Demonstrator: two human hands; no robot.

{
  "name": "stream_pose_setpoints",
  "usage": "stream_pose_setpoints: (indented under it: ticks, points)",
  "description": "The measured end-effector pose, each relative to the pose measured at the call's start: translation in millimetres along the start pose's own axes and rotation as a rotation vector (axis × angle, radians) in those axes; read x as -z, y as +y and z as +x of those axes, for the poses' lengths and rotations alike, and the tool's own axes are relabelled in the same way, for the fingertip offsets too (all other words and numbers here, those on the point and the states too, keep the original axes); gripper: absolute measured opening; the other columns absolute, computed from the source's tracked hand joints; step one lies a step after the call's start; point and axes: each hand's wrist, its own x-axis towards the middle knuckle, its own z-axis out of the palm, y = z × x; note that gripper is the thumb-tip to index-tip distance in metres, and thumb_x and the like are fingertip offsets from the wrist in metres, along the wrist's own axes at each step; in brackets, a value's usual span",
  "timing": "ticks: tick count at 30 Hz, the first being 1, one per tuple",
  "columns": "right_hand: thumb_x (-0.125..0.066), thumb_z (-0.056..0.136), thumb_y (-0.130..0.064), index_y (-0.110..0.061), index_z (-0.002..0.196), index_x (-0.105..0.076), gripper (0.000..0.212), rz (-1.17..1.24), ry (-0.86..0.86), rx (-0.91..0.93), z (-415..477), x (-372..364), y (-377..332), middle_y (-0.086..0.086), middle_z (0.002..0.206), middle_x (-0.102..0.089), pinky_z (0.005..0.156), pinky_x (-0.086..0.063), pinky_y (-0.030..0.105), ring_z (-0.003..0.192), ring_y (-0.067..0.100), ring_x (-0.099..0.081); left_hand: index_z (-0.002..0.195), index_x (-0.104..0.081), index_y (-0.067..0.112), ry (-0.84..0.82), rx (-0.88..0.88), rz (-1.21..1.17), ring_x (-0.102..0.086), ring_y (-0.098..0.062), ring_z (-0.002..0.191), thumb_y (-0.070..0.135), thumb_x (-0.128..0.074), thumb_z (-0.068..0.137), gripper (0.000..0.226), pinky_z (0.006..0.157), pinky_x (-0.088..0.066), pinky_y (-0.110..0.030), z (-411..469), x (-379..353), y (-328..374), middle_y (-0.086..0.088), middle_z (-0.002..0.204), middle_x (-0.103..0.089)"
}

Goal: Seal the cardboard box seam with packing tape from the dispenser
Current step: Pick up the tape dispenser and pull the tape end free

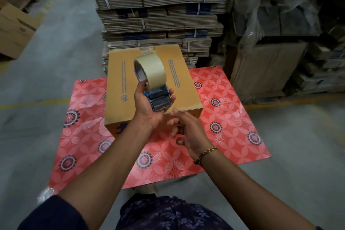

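A closed brown cardboard box (119, 80) with blue print stands on a red flowered sheet (229, 117). A short strip of clear tape sits on its far top edge. My left hand (149, 108) is shut on a blue tape dispenser (158, 99) and holds it palm up above the middle of the box. The pale roll of packing tape (149, 71) points away from me. My right hand (186, 127) hovers just below and right of the dispenser, fingers loosely curled and holding nothing, a gold bracelet on its wrist.
Tall strapped stacks of flattened cardboard (158, 20) rise directly behind the box. Plastic-wrapped goods (289, 15) stand at the right. Another carton (15, 30) lies at the left on the grey concrete floor (46, 80), which carries yellow lines.
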Motion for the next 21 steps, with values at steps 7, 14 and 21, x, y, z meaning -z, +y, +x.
stream_pose_setpoints:
  ticks: [7,14,21]
  points:
    - [-0.071,0.088,-0.041,-0.013,0.079,-0.061,0.031,-0.105,0.108,0.047,12,-10,-6,-0.001,0.060,-0.060,0.036,-0.024,0.016,0.040,0.011,-0.046,0.094,-0.073,0.001,-0.046,-0.009,0.056,-0.072,-0.028,0.079,0.044,-0.042,0.095,0.053,0.076,-0.060,-0.039,-6,-7,-15,-0.012,0.079,-0.073]
    - [-0.071,0.086,-0.042,-0.014,0.085,-0.066,0.029,-0.061,0.122,-0.007,12,-8,-4,-0.005,0.060,-0.061,0.038,-0.022,0.017,0.040,0.011,-0.045,0.104,-0.070,-0.001,-0.059,-0.030,0.105,-0.071,-0.027,0.077,0.040,-0.043,0.094,0.049,0.072,-0.060,-0.036,-6,-10,-17,-0.011,0.083,-0.073]
    - [-0.071,0.089,-0.034,-0.018,0.077,-0.060,0.023,0.044,0.106,-0.006,12,-8,0,-0.007,0.060,-0.058,0.037,-0.020,0.016,0.040,0.007,-0.041,0.100,-0.070,-0.002,-0.064,-0.041,0.130,-0.069,-0.025,0.070,0.038,-0.043,0.094,0.048,0.065,-0.060,-0.034,-2,-11,-19,-0.011,0.080,-0.073]
